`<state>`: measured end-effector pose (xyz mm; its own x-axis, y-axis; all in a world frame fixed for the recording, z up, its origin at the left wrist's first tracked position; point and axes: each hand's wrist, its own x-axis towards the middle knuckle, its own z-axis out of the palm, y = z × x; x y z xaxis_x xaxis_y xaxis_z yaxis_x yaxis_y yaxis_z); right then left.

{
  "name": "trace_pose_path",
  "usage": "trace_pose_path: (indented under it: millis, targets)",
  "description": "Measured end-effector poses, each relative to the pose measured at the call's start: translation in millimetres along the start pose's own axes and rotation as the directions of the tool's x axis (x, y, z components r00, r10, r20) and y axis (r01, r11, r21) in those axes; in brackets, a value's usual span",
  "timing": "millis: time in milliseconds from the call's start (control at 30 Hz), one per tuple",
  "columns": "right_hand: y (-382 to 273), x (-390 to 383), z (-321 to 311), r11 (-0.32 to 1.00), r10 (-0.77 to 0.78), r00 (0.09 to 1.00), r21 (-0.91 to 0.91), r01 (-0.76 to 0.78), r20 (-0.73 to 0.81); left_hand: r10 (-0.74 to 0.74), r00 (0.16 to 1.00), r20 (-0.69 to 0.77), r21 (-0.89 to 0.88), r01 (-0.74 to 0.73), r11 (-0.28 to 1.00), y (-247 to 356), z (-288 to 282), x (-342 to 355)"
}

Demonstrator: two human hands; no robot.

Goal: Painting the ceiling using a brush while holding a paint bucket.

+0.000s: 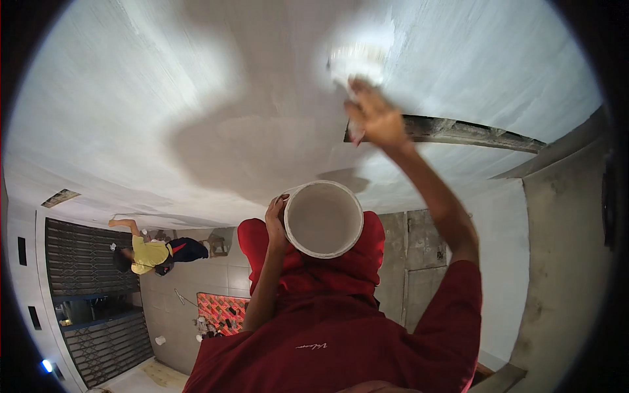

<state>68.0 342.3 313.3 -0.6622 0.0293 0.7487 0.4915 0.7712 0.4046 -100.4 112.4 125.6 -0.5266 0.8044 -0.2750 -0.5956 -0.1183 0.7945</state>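
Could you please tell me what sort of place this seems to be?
Probably a room being painted or finished, perhaps a shop or garage: a whitened brush is held up at the pale wall, with a bucket below and a folding gate at the left.

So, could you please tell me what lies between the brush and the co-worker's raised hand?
The head view shows only wall, crossed by a broad shadow, between brush and co-worker's hand.

A single short word in thin, white, cursive lettering (314, 346), extended left by a fine stroke, is borne on the front of the dark red, short-sleeved fabric shirt (354, 326).
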Motion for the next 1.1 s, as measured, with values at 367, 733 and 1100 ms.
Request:
trace_pose_path:
  millis: [367, 733, 1100]
  targets:
    - [7.1, 23.2, -5.8, 0.898, 0.042, 0.920, 0.389, -0.206, 0.389, 0.009, 0.999, 0.031, -0.022, -0.008, 1.000, -10.6, -11.8, 5.4]
    - [20.8, 90.6, -41.0, 0.993, -0.087, 0.991, 0.072, 0.095, -0.100, -0.008, 1.000, 0.006, 0.004, 0.008, 1.000, -4.1, -8.5, 5.8]
    - [-45.3, 13.1, 20.1, 0.866, -0.120, 0.853, 0.474, -0.161, 0.509, -0.021, 0.999, 0.034, -0.051, 0.022, 0.998, -8.3, -13.9, 5.9]
